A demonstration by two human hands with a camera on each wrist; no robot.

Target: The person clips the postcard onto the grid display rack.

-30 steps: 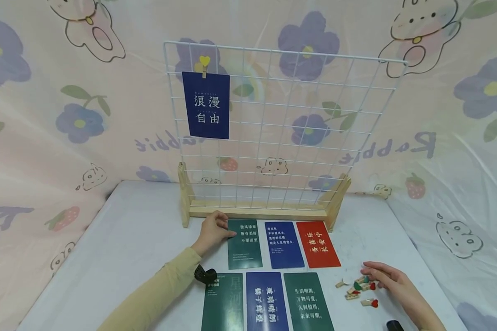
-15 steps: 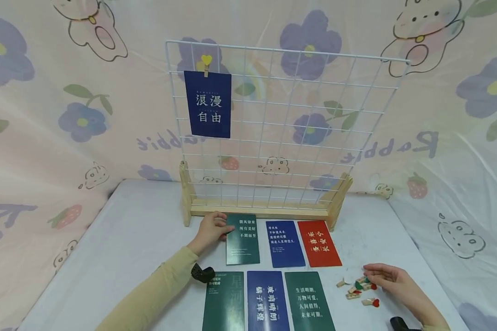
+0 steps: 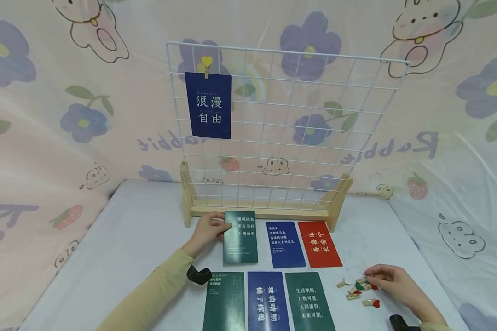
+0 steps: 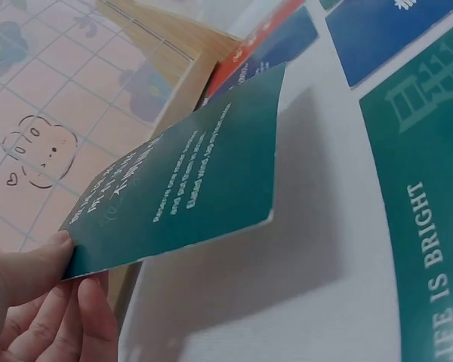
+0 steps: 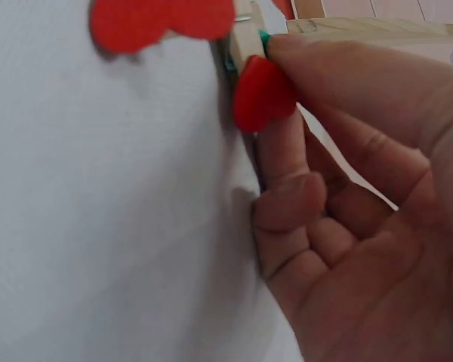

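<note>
My left hand (image 3: 205, 234) pinches a dark green card (image 3: 241, 241) with white writing by its left edge. In the left wrist view the card (image 4: 181, 181) is tilted up off the white table, with thumb on its face, fingers behind, and a shadow beneath. My right hand (image 3: 397, 287) is at a small pile of wooden clothespins (image 3: 353, 296) topped with red and green hearts. Seen from the right wrist, its thumb and forefinger come together at a clothespin with a green piece, partly hidden; a red heart (image 5: 264, 94) lies just in front of the fingers.
A white wire grid (image 3: 298, 115) stands on a wooden base (image 3: 257, 212) at the back. On its upper left hangs a blue card (image 3: 208, 108), held by a yellow-heart clothespin (image 3: 207, 64). Several cards, including a red card (image 3: 320, 243), lie in two rows on the table.
The left hand has lifted the green card off the table, shifting it slightly left and toward the rack. The right hand's thumb and forefinger have drawn together at the clothespins.
</note>
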